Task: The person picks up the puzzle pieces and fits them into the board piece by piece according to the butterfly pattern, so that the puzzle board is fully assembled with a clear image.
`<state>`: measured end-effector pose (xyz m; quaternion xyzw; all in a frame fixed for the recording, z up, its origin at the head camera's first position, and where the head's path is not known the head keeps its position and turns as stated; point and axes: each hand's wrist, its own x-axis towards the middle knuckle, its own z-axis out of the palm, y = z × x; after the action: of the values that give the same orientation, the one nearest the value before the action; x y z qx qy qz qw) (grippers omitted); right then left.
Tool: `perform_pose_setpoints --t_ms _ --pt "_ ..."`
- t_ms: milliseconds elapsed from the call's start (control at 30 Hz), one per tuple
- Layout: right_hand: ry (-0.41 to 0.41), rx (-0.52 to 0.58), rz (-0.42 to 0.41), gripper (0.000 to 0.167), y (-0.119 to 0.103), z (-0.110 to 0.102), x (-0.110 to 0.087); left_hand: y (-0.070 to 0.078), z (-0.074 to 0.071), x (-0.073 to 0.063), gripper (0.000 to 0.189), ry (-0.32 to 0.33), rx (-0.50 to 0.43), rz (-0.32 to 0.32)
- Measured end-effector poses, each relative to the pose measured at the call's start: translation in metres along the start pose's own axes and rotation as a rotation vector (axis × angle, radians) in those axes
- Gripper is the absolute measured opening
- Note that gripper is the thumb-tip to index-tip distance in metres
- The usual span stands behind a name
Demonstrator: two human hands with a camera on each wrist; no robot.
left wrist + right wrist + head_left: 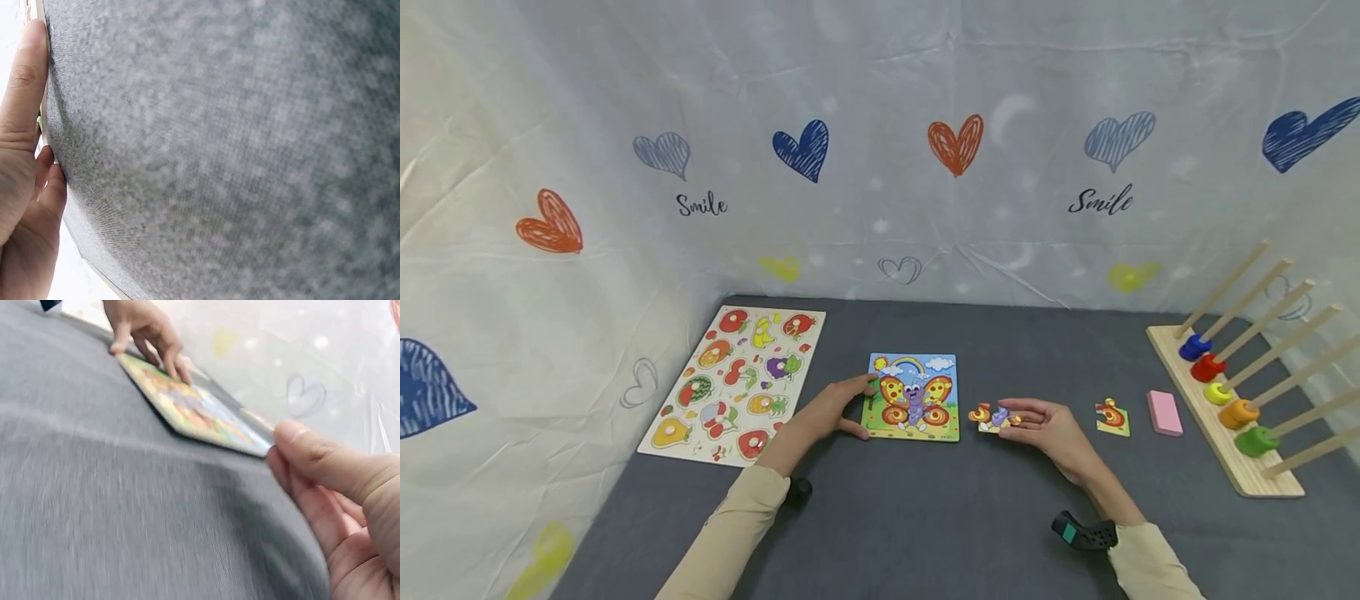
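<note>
A square butterfly puzzle board [917,427] lies flat in front, seen at a slant in the right wrist view. My left hand [829,410] rests along its left side, thumb by the lower corner and fingers on the edge higher up. To the right of the board, my right hand [1054,432] pinches a small jigsaw piece [983,414] with orange and purple printing between thumb and fingers. That piece is mostly hidden by the fingers in the right wrist view. Another jigsaw piece [1112,419], with a red and orange swirl, lies farther right.
On the left lies a fruit puzzle board [741,383]. A pink block [1165,413] sits right of the loose piece. Beyond it is a wooden base with upright pegs [1273,483] and colored rings. A patterned cloth [880,208] hangs behind the grey tabletop [917,517].
</note>
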<state>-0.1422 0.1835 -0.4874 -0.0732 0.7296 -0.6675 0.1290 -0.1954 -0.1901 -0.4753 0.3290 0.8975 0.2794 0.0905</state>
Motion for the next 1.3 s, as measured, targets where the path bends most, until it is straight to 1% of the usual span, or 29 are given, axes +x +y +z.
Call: perform_pose_setpoints --t_ms 67,200,267,367,600,667,767,900,1000,1100,1200,1300 --pt "-0.038 -0.004 -0.002 0.054 0.0 0.008 0.005 -0.001 0.001 -0.001 0.086 0.0 0.001 -0.003" --pt "-0.093 0.002 -0.009 0.051 -0.002 0.026 0.015 -0.001 0.002 -0.001 0.078 0.005 0.009 0.011" --pt "-0.093 0.01 -0.009 0.05 -0.003 0.036 0.02 0.0 0.002 -0.002 0.073 0.009 0.011 0.02" --pt "-0.095 0.004 -0.018 0.049 -0.006 0.05 0.026 0.001 0.001 -0.002 0.07 0.015 0.014 0.025" --pt "-0.128 -0.025 -0.04 0.043 -0.009 0.078 0.039 0.002 0.001 -0.003 0.078 0.019 0.022 0.015" --pt "-0.133 -0.042 -0.05 0.043 -0.009 0.085 0.041 0.002 0.001 -0.003 0.077 0.016 0.02 0.015" --pt "-0.102 -0.119 -0.096 0.042 -0.008 0.095 0.044 0.003 0.001 -0.002 0.075 0.013 0.016 0.013" --pt "-0.017 -0.251 -0.16 0.039 -0.008 0.105 0.048 0.003 0.0 -0.002 0.076 0.014 0.016 0.015" --pt "0.049 -0.34 -0.18 0.037 -0.01 0.111 0.051 0.003 -0.001 -0.001 0.078 0.014 0.019 0.018" --pt "0.108 -0.437 -0.179 0.035 -0.014 0.116 0.054 0.002 -0.003 -0.001 0.081 0.015 0.019 0.018" --pt "0.144 -0.502 -0.188 0.035 -0.018 0.119 0.054 0.002 -0.003 0.0 0.082 0.021 0.018 0.017" --pt "0.158 -0.546 -0.225 0.034 -0.019 0.121 0.052 0.002 -0.002 0.0 0.081 0.023 0.018 0.017"
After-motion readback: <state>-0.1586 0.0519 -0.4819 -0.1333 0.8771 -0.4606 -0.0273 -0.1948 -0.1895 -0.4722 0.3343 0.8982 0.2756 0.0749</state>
